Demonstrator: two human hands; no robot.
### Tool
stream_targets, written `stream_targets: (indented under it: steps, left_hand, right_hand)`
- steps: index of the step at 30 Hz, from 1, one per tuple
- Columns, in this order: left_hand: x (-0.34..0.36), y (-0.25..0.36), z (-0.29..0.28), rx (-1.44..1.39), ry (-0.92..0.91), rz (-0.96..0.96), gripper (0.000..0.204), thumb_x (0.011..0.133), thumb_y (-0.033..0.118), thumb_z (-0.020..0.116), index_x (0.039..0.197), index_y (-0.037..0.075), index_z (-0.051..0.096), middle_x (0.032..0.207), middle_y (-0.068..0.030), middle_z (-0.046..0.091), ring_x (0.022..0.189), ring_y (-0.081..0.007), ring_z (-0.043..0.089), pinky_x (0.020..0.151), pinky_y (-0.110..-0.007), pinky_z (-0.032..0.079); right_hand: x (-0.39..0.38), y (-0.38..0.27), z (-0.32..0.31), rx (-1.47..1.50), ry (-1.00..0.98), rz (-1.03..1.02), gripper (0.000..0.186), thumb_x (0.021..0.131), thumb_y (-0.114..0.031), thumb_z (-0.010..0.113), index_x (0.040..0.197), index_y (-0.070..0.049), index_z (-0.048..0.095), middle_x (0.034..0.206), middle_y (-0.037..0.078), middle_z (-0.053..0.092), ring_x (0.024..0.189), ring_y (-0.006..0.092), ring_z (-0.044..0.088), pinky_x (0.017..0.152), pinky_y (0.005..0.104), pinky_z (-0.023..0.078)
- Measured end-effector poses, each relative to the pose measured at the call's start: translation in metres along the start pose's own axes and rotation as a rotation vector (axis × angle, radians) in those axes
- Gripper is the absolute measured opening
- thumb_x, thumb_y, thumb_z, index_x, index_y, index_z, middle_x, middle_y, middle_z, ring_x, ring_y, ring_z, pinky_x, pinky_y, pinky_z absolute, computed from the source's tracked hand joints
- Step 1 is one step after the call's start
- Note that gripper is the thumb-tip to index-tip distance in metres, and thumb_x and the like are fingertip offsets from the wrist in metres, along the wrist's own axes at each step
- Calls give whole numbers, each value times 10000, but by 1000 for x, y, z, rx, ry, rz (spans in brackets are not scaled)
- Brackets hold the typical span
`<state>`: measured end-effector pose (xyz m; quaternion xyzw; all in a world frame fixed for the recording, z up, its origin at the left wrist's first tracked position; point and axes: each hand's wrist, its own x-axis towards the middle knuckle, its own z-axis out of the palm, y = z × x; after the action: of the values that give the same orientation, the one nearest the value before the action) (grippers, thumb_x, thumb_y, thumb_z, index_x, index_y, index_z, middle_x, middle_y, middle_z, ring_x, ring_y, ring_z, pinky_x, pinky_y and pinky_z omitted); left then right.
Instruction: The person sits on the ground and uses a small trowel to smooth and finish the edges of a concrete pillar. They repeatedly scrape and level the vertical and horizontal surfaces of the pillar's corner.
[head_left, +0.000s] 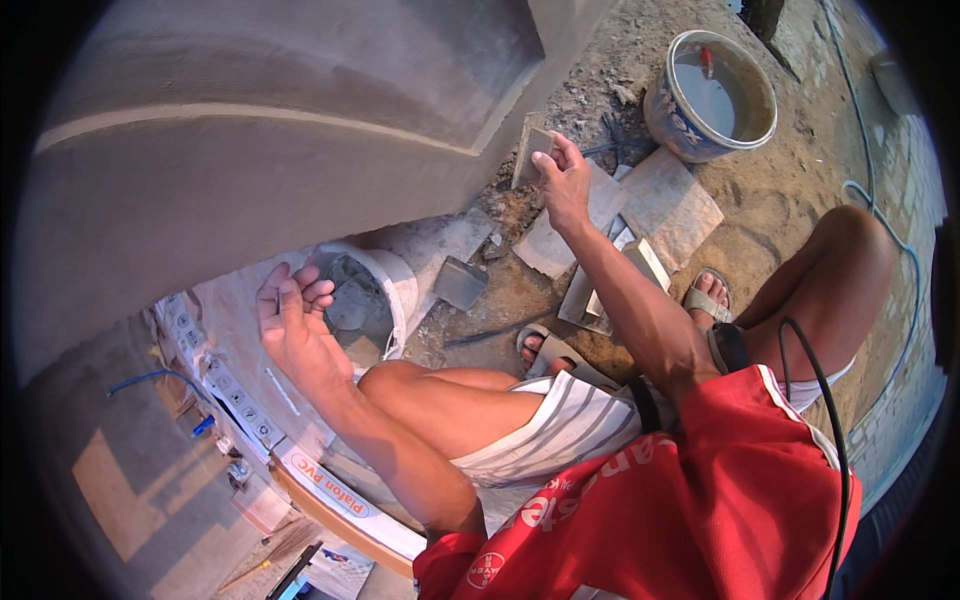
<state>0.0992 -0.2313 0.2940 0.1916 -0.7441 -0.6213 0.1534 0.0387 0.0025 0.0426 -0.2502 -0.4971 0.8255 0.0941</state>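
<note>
My right hand [566, 183] grips a flat, rectangular grey-brown piece [527, 166], thumb on its face, close to the edge of the smooth grey plastered wall [260, 180]. Whether the piece is tile or board I cannot tell. Below the wall, my left hand [297, 318] is raised with curled fingers. Something small and thin seems pinched by its thumb, too small to name. Just beside that hand stands a whitish bucket [398, 290] with grey, wet-looking mortar [355, 300] inside. A square grey tile [461, 283] lies on the ground right of this bucket.
A water-filled bucket [660, 125] with a red object [707, 63] in it stands at upper right. Stone slabs [672, 205] and offcuts lie before my feet. Long cardboard packaging [345, 490] runs along my left. A blue hose [912, 290] curves at far right.
</note>
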Motion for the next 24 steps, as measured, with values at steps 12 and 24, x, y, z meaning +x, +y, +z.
stream_targets:
  steps: [12, 24]
  left_hand:
    - [-1, -1, -4, 5, -15, 14, 353, 949, 139, 561, 1226, -67, 487, 924, -137, 632, 768, -177, 607, 702, -267, 470]
    - [-3, 0, -7, 0, -11, 12, 328, 949, 140, 565, 1200, -65, 513, 933, -138, 640, 766, -183, 608, 698, -273, 469]
  right_hand:
    - [3, 17, 28, -256, 49, -58, 402, 851, -65, 613, 1230, 29, 521, 892, 60, 636, 714, 117, 610, 555, 270, 530]
    - [-9, -6, 36, -86, 57, 49, 425, 842, -89, 611, 1234, 34, 506, 867, 67, 615, 733, 120, 598, 570, 260, 521]
